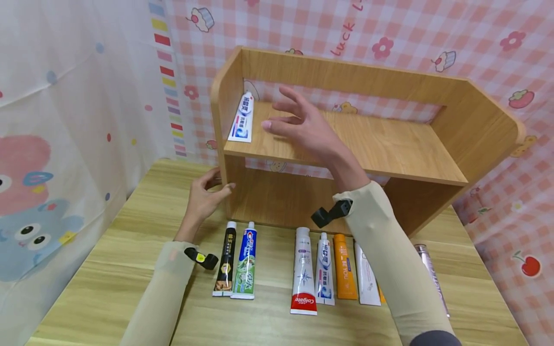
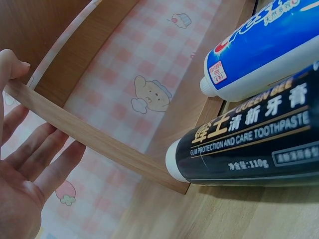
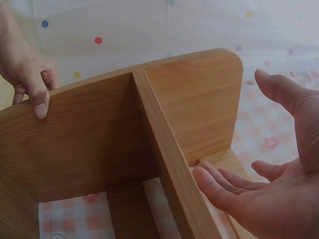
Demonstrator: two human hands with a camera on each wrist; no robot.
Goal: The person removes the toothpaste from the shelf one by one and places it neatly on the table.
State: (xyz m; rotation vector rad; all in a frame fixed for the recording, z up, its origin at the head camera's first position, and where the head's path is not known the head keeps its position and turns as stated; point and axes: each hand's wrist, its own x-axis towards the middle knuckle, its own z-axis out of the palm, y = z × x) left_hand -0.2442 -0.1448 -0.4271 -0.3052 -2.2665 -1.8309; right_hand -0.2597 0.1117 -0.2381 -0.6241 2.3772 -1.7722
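Note:
A small two-tier wooden shelf (image 1: pixel 346 134) stands on the table. My left hand (image 1: pixel 207 197) holds the front edge of its left side panel (image 2: pixel 99 137), thumb on the inner face and fingers on the outer one. On the upper board, against that panel, lies a white and blue toothpaste tube (image 1: pixel 242 119). My right hand (image 1: pixel 305 122) hovers above the upper board, right of this tube, fingers spread and holding nothing. Nearest the left hand on the table are a black toothpaste tube (image 2: pixel 249 137) and a blue and green Crest tube (image 1: pixel 245 262).
In front of the shelf lie a Colgate tube (image 1: pixel 304 274), another white and blue tube (image 1: pixel 325 271), an orange tube (image 1: pixel 345 269) and a white tube (image 1: pixel 367 278). The right forearm partly covers the row. A silvery-pink tube (image 1: pixel 428 269) lies farther right.

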